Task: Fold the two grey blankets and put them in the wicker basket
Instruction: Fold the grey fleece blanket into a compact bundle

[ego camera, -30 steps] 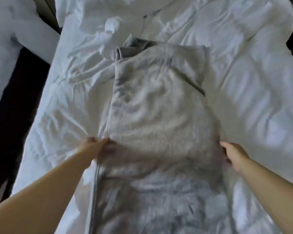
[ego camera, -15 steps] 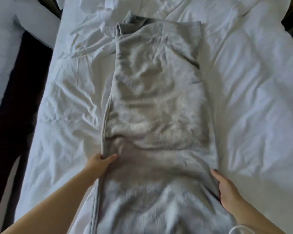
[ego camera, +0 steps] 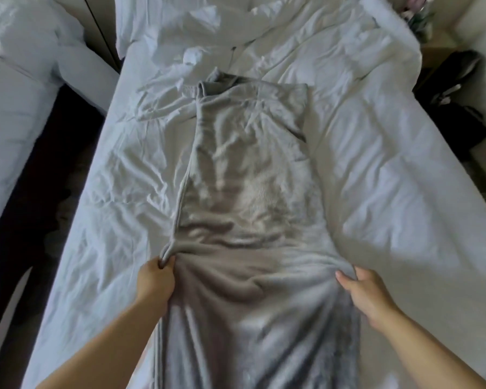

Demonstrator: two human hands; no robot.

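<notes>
The grey blanket [ego camera: 250,178] is lying lengthwise along the middle of the bed [ego camera: 110,192]. The left hand [ego camera: 155,282] and right hand [ego camera: 368,296] are gripping its opposite side edges, fingers [ego camera: 164,263] curled on fabric, presumably for lifting the near half evenly.

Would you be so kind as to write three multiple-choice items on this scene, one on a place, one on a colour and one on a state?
1. Where does the grey blanket lie?
A. in a wicker basket
B. stretched lengthwise on the bed sheet
C. on the floor

2. What colour is the bed sheet under it?
A. white
B. navy
C. red

3. What is the left hand doing?
A. resting flat on the bed sheet
B. hanging clear of the blanket
C. pinching the blanket's left edge

Answers:
1 B, the blanket runs up the middle of the bed sheet.
2 A, the sheet shows white all around the blanket.
3 C, its fingers curl round the bunched edge.
</notes>
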